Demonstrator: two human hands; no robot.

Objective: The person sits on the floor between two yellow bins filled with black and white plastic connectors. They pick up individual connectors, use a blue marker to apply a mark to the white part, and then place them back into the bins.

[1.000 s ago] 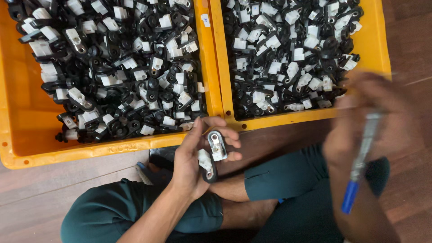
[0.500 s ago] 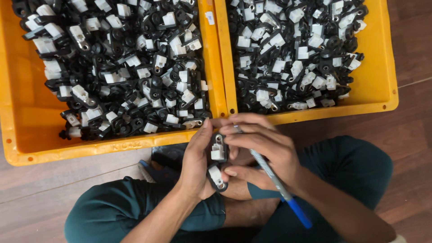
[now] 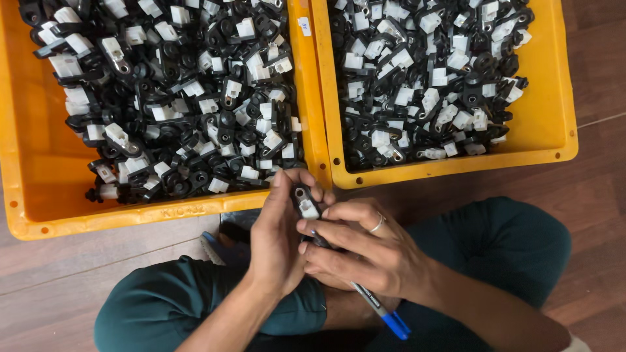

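My left hand (image 3: pixel 277 238) grips a small black plastic part with a white connector block (image 3: pixel 305 201), held upright just below the gap between two yellow crates. My right hand (image 3: pixel 365 251) presses against it from the right, fingers curled around a pen with a blue cap (image 3: pixel 385 315) whose tip lies at the part. A ring sits on one finger of the right hand. Both hands rest over my lap, above dark green trousers.
The left yellow crate (image 3: pixel 26 189) and the right yellow crate (image 3: pixel 548 130) stand side by side on a dark wooden floor (image 3: pixel 600 189), each piled with several black-and-white parts like the held one. My crossed legs (image 3: pixel 521 248) fill the lower frame.
My right hand came in from the right with the pen and now meets the left hand at the part. The left hand has turned the part more upright.
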